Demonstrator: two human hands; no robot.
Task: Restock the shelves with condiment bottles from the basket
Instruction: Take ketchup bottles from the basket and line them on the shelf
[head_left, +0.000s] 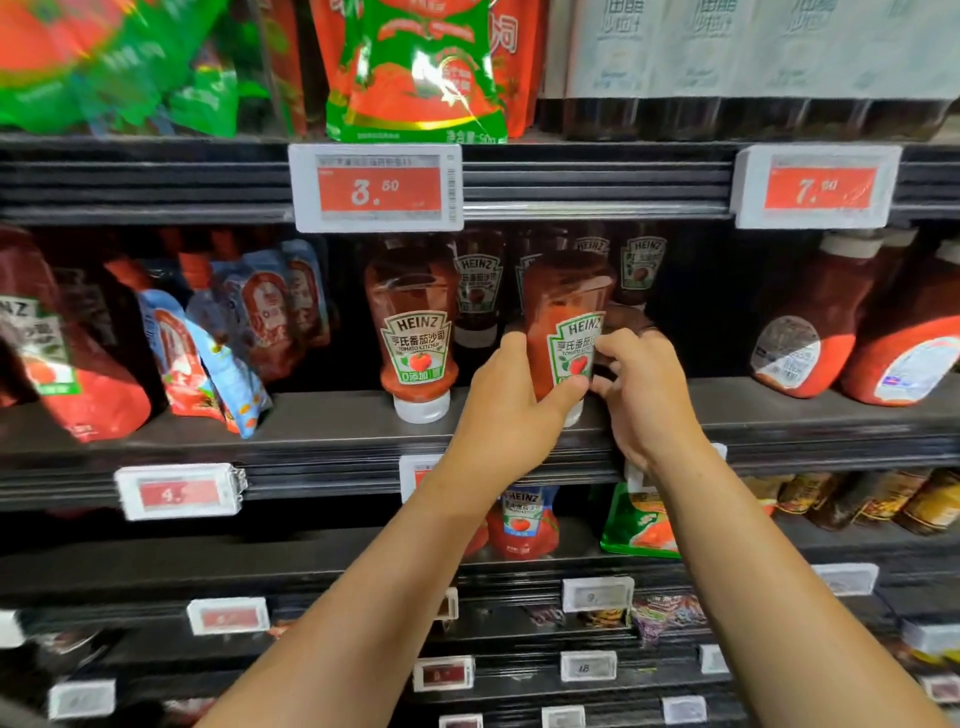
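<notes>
The step in hand looks like placement: a Heinz ketchup bottle (566, 327), cap-down, is being set at the front of the middle shelf (332, 421), just right of an identical ketchup bottle (415, 332) that already stands on its white cap there. The left hand (511, 400) is wrapped round the lower body of the bottle, thumb across the label and fingers behind, so the grasp is firmly closed on it. The right hand (639, 395) sits at the bottle's right side near the cap, fingers curled against it; whether it truly grips or only steadies the bottle I cannot tell for certain, though the fingers appear bent round the edge. The cap seems at or just above the shelf surface, hidden by the left hand. The next move, as I judge it, calls for lowering the bottle squarely onto its cap, label to the front, then loosening both hands without tipping it. Room is fair: a gap lies between the two front bottles, and more Heinz bottles (641, 270) stand farther back in the same row, so there is little depth behind. To the right a dark open stretch runs before the large squat sauce bottles (805, 338). The shelf's front lip is near the cap, and the price tag (376, 187) rail overhead limits lifting. The basket is not in view.
</notes>
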